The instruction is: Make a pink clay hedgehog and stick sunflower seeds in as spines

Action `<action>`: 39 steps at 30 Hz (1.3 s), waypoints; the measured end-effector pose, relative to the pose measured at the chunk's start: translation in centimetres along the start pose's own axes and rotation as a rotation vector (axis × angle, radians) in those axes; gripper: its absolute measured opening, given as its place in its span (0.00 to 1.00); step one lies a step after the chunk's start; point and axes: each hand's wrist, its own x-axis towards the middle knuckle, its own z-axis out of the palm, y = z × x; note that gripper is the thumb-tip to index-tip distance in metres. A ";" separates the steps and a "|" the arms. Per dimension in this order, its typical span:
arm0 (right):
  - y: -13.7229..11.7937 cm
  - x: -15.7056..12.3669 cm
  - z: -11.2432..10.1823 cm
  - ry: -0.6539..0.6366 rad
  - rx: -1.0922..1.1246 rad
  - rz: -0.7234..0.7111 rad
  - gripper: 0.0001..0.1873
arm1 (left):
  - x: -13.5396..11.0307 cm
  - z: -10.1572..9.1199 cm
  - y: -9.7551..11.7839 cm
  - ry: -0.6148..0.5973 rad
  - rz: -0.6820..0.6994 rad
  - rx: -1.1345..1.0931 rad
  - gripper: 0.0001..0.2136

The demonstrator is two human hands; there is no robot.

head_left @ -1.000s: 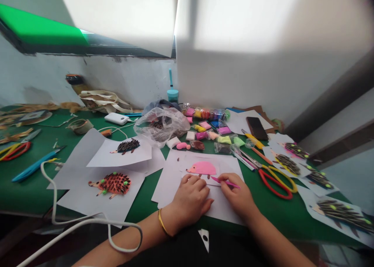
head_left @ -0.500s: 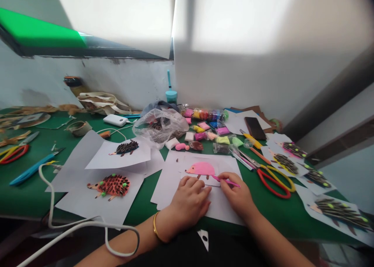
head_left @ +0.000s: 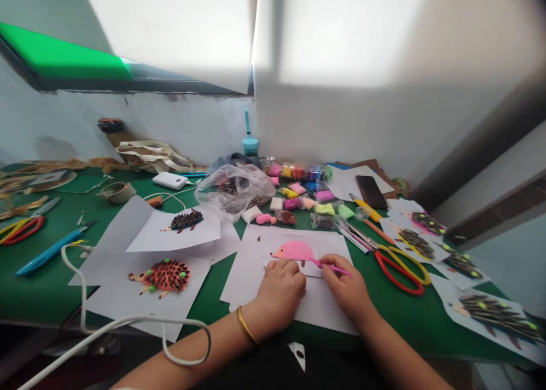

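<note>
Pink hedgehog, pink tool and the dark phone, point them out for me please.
Pink hedgehog (head_left: pixel 296 250): head view, middle of its body.
Pink tool (head_left: pixel 340 270): head view, its right-hand part.
Dark phone (head_left: pixel 371 192): head view, middle of its upper surface.

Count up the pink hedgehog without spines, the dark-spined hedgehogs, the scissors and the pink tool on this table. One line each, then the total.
Pink hedgehog without spines: 1
Dark-spined hedgehogs: 6
Scissors: 2
Pink tool, in the right hand: 1
Total: 10
</note>
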 end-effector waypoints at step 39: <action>-0.1 0.0 0.3 -0.006 -0.042 -0.060 0.08 | -1.9 -1.4 -4.8 0.155 -0.242 -0.303 0.07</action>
